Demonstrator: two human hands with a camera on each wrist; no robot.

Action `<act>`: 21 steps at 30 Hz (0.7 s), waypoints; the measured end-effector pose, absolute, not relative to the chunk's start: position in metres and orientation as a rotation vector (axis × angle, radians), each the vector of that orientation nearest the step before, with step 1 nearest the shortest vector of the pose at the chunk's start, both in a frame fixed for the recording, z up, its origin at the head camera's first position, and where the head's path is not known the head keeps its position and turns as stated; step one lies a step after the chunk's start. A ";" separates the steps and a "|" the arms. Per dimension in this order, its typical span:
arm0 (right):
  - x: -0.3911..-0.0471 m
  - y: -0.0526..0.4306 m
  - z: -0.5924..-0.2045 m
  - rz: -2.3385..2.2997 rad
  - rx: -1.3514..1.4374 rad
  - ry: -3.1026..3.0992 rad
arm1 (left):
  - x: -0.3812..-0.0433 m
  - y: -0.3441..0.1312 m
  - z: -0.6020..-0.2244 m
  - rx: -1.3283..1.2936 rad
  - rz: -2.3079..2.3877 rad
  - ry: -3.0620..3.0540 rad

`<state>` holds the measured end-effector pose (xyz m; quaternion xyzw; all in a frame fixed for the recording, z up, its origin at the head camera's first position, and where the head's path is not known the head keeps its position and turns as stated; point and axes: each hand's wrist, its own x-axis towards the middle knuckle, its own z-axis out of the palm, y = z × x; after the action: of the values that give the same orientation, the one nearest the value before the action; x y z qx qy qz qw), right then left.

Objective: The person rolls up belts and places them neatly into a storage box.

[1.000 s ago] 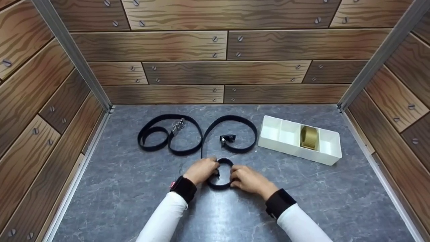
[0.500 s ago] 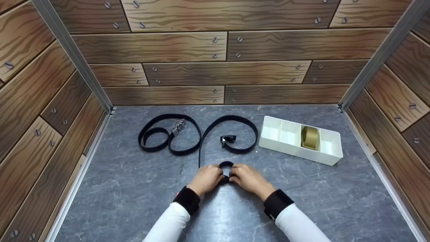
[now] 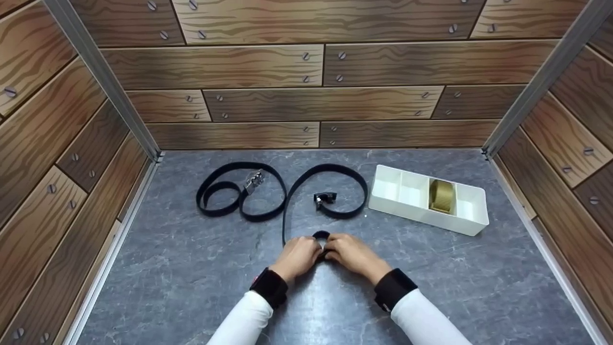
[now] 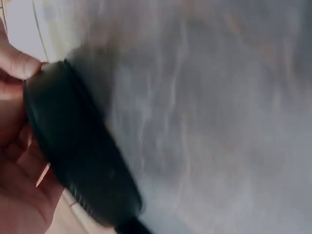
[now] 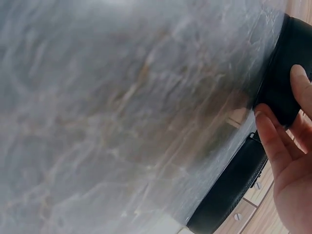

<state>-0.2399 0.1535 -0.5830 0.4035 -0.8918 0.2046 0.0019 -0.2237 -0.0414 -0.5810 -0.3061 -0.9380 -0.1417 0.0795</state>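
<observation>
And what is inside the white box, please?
A gold-brown coil sits in the third compartment from the left of the white box; what lies beneath the coil is covered.

Nearside room — belt (image 3: 335, 167), tray (image 3: 412, 213) beyond

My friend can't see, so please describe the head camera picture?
Both hands hold a black belt, partly coiled, on a gray table. A second belt lies beyond, left; a white tray, right, holds a gold roll.

We see a smooth black belt (image 4: 80, 146) curled on edge into a small ring at the head view's lower centre. Just left, a strand (image 3: 284, 220) rises into a wider curve.
</observation>
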 end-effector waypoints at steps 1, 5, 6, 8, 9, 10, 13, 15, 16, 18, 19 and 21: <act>-0.240 0.154 -0.583 0.651 1.271 -2.806 | -0.224 -0.044 -0.580 -0.945 -0.419 -2.803; -0.240 0.156 -0.581 0.659 1.267 -2.856 | -0.227 -0.053 -0.577 -1.008 -0.364 -2.792; -0.239 0.156 -0.581 0.660 1.263 -2.870 | -0.228 -0.055 -0.577 -1.012 -0.355 -2.790; -0.239 0.155 -0.580 0.653 1.255 -2.894 | -0.229 -0.057 -0.578 -1.008 -0.365 -2.783; -0.238 0.154 -0.580 0.647 1.251 -2.903 | -0.229 -0.058 -0.579 -1.000 -0.376 -2.777; -0.238 0.154 -0.579 0.644 1.249 -2.905 | -0.229 -0.058 -0.580 -0.984 -0.389 -2.768; -0.238 0.153 -0.579 0.621 1.246 -2.891 | -0.228 -0.056 -0.584 -0.901 -0.391 -2.740; -0.238 0.152 -0.578 0.607 1.243 -2.881 | -0.226 -0.053 -0.586 -0.844 -0.369 -2.728; -0.238 0.151 -0.578 0.603 1.241 -2.877 | -0.225 -0.052 -0.587 -0.822 -0.355 -2.724; -0.238 0.151 -0.578 0.592 1.231 -2.886 | -0.223 -0.048 -0.588 -0.781 -0.329 -2.721; -0.238 0.150 -0.578 0.589 1.225 -2.891 | -0.222 -0.047 -0.588 -0.764 -0.320 -2.720; -0.239 0.150 -0.577 0.585 1.219 -2.895 | -0.220 -0.044 -0.587 -0.742 -0.305 -2.722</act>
<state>-0.2387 0.1499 -0.5775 0.3814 -0.9057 0.1831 -0.0271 -0.2201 -0.0441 -0.5872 -0.2585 -0.9481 -0.1062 0.1514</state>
